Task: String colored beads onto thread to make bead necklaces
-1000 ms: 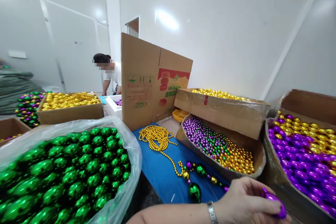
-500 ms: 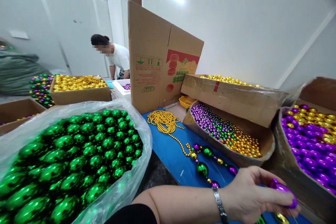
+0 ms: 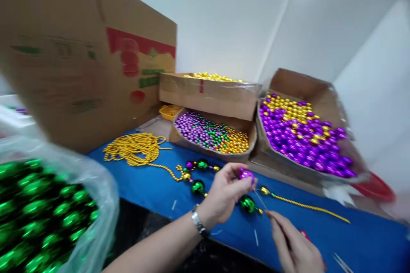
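Pinching a purple bead [image 3: 246, 174] between thumb and fingertips, the left hand [image 3: 224, 194] hovers just above the blue mat [image 3: 153, 187], its wrist wearing a metal watch band [image 3: 198, 223]. The right hand [image 3: 296, 249] comes in from about five o'clock of the bead, its fingertips closed on what looks like a thin needle or wire [image 3: 260, 199]; the picture is too blurred to be sure of that grip. This thin line runs slantwise, its upper end pointing toward eleven o'clock at the purple bead and its lower end at the right fingertips. The bead string [image 3: 192, 175] lies on the mat with its long axis running roughly from nine o'clock to three o'clock: a heap of small gold beads [image 3: 134, 150] at the nine o'clock end, then bigger purple, green and gold beads near the left hand, a green bead [image 3: 247, 204] just below the held one, and a gold cord [image 3: 310, 208] trailing off toward three o'clock. At twelve o'clock of the hands stands a cardboard box [image 3: 213, 134] of small mixed purple, green and gold beads, with another box [image 3: 208, 96] of gold beads behind it. Toward two o'clock is a box [image 3: 301, 138] of larger purple and gold beads. At eight o'clock a clear plastic bag [image 3: 96, 187] holds big green beads, and a tall cardboard sheet [image 3: 80, 59] stands at ten o'clock.
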A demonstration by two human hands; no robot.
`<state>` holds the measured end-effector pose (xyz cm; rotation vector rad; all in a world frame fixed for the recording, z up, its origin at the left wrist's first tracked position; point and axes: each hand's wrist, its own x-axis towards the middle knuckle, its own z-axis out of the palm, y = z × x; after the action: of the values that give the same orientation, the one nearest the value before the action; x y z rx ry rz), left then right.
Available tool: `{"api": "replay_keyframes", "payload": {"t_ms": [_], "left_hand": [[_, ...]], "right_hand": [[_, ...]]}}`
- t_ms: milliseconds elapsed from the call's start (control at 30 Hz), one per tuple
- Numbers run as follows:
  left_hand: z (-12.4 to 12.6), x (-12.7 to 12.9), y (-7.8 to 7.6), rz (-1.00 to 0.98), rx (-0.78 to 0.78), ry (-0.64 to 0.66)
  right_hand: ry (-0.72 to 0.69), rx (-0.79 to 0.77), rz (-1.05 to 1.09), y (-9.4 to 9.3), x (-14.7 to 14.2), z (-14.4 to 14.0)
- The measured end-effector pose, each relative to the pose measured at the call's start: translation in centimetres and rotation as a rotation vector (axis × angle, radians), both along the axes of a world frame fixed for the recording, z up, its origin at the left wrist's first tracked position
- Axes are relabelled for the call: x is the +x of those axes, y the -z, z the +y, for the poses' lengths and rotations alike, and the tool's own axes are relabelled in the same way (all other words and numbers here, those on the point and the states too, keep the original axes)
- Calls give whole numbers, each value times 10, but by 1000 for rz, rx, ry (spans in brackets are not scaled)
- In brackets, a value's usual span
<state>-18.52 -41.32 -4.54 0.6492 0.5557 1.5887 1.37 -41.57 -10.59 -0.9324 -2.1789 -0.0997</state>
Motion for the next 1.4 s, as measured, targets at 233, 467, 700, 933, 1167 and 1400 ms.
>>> {"api": "replay_keyframes", "payload": {"t_ms": [233, 467, 700, 933, 1167, 1400], "left_hand": [[11, -5, 4, 48, -52, 76], [19, -11, 13, 123, -80, 61], [23, 0, 23, 240, -90, 137], [29, 17, 25, 186, -110, 144], [28, 21, 26, 228, -105, 142], [32, 20, 22, 248, -104, 154]], "right_hand": [[3, -144, 75, -2, -8, 2], [-28, -230, 133, -3, -18, 10], [-11, -278, 98, -11, -14, 23], [60, -308, -1, -13, 7, 32], [62, -317, -63, -16, 17, 30], [85, -298, -62, -15, 16, 33]]}}
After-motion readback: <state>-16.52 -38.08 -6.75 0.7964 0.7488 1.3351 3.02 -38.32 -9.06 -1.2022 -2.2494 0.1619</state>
